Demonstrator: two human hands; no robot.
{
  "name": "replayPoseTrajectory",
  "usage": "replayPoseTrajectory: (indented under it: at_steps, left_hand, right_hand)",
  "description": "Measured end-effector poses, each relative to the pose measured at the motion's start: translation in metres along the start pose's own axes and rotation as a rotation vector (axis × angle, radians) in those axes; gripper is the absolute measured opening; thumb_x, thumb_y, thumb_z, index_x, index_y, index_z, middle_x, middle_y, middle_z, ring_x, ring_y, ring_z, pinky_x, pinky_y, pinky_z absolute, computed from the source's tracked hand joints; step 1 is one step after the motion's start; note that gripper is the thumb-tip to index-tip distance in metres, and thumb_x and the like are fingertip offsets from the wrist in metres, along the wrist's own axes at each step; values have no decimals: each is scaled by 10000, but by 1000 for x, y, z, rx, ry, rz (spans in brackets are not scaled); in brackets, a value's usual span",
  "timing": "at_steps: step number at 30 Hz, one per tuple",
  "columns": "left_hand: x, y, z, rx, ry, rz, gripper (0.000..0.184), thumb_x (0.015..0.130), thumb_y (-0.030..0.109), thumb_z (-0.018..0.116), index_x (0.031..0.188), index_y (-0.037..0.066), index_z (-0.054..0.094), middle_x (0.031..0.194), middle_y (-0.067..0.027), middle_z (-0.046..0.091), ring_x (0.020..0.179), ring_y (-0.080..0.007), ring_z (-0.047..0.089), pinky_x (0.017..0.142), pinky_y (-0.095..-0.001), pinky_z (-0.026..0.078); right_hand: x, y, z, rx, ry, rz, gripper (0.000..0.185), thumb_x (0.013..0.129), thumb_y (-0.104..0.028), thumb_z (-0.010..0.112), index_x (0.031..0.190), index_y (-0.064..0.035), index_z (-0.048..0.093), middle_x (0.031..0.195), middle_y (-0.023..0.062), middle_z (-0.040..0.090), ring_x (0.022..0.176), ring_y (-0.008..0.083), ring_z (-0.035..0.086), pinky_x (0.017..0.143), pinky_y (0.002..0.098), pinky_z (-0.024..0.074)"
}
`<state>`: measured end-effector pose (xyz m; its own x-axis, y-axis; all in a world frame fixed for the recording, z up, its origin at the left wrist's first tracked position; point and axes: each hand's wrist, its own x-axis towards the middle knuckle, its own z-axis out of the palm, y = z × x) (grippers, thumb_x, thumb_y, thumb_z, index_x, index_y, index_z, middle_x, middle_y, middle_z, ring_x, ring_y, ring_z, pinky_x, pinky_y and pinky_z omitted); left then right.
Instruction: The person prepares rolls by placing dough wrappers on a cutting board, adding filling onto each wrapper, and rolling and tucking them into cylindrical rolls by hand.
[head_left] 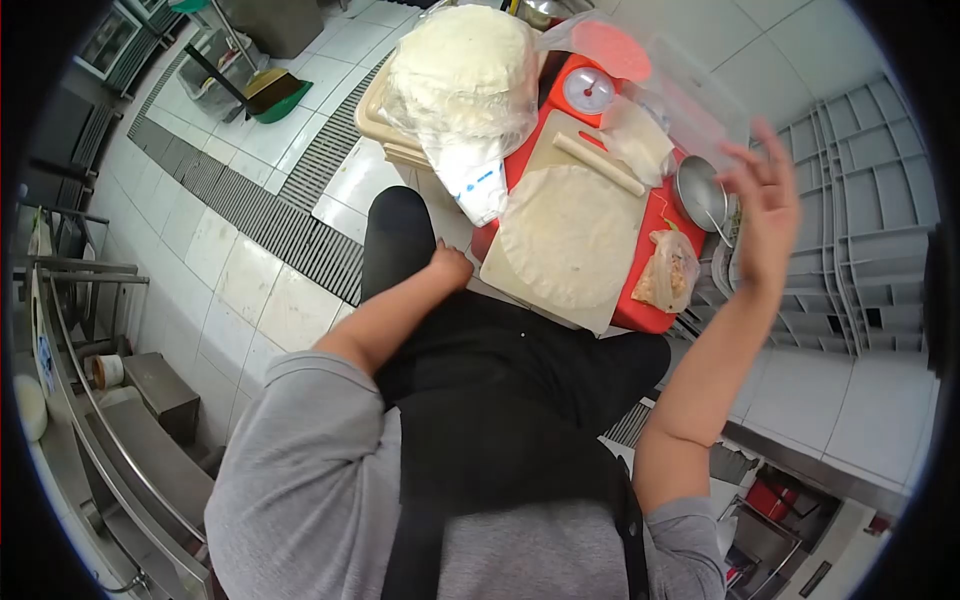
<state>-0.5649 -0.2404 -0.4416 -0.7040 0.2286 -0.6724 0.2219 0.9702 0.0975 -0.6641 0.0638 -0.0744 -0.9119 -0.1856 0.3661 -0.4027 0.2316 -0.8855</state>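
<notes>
My left hand rests closed by my left knee, near the edge of the low red table; nothing shows in it. My right hand is raised at the right with its fingers apart and holds nothing. A wide, thin sheet of rolled dough lies on a cutting board. Across the board's far side lies a wooden rolling pin. Close to my right hand are a metal bowl and a plastic bag of chopped filling.
A large plastic-wrapped mass of dough sits on stacked tan trays at the far left of the table. An orange dial scale stands at the back. Grey plastic crates line the right. A broom and dustpan are on the tiled floor.
</notes>
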Motion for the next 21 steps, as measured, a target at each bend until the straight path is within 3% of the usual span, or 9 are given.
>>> replayPoseTrajectory:
  at_steps: [1,5,8,12,14,16,17,19,21]
  left_hand:
    - [-15,-19,-5,137,46,53,412,952,315,649,1315,120,671,1390,-137,638,1362,-332,542,1193,-561,345]
    - [-93,-130,-32,-442,752,302,396,880,264,762,1211,53,707,1275,-186,668,1301,-391,564,1122,-496,434]
    - [-141,-213,-30,-642,859,-189,385,933,226,722,1239,-3,681,1242,-205,694,1194,-364,641,1041,-426,487]
    - [-154,-284,60,-709,939,-456,348,951,197,686,1195,-50,656,1152,-270,701,1096,-390,688,920,-464,540]
    - [-169,-299,162,-563,642,-537,386,951,195,675,1222,-76,636,1234,-301,673,1100,-425,685,924,-470,546]
    - [-188,-270,209,-775,-343,-835,541,889,398,786,1234,-1,668,1214,-235,695,1005,-360,712,861,-478,580]
    - [-207,-233,211,-896,-543,-901,588,869,481,799,1235,38,679,1147,-184,726,933,-308,717,760,-463,598]
    - [-205,-189,207,-1038,-892,-608,552,908,450,766,1252,29,666,1110,-157,750,902,-281,721,660,-437,595]
    - [-185,-179,173,-937,-686,-636,447,939,360,720,1226,21,674,1085,-164,758,935,-301,732,694,-450,594]
  right_hand:
    - [7,-19,-17,-50,78,-47,561,983,-91,669,1508,-36,481,1183,141,719,939,129,657,925,309,515]
    - [15,-53,-65,-33,271,-265,531,1006,-142,649,1500,-33,487,1195,136,723,928,130,652,923,301,504]
    - [8,-49,-53,-95,253,-222,471,1009,-145,640,1463,-57,544,1188,113,725,926,120,644,891,275,498]
    - [5,-4,-37,-203,-344,64,475,970,-200,693,1422,-104,584,1170,63,700,971,130,635,846,297,509]
    - [5,5,-30,-291,-627,228,520,939,-259,743,1408,-85,599,1161,82,690,1029,186,650,898,339,518]
    - [20,25,-12,-358,-614,231,508,922,-248,754,1377,-65,621,1173,121,702,1039,213,668,906,355,525]
    - [27,41,2,-429,-593,261,497,904,-237,764,1346,-45,643,1185,160,715,1050,241,686,913,370,531]
    - [51,94,39,-478,-564,194,449,887,-228,776,1282,-37,682,1143,153,734,1017,252,699,886,387,541]
    - [70,159,85,-682,-666,180,327,842,-187,792,1115,-14,746,1021,156,762,920,279,719,828,399,559]
